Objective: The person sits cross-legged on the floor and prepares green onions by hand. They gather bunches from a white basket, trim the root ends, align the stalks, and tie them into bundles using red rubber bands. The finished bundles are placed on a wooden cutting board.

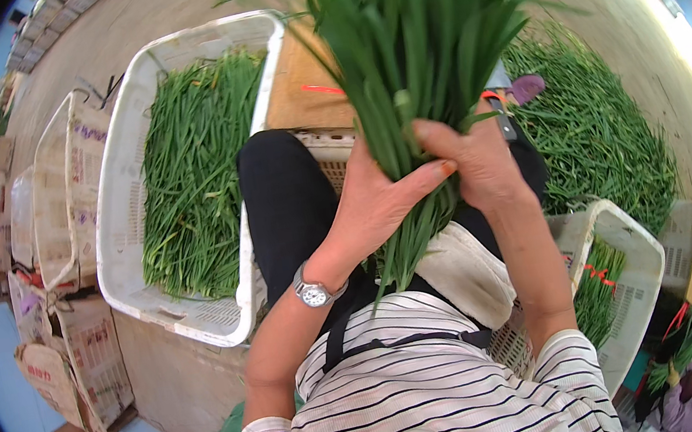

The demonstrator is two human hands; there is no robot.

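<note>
A thick bunch of long green leafy stalks, perhaps garlic chives [409, 54], stands up in front of me between both hands. My left hand [377, 201], with a watch at its wrist, is wrapped around the lower part from the left, its thumb lying across the front. From the right, my right hand [467, 156] grips the same bunch, close against the left thumb. Leaf ends hang below the hands over my lap. Behind the bunch is a tan board [301, 83] with a red strip on it.
At left a white plastic crate [105, 250] holds many loose green stalks. A large green heap [590, 115] lies at right. Below it, another white crate [646, 253] holds bunches bound with red ties. Sacks and crates [97, 357] stand far left. Another person [687, 403] is at lower right.
</note>
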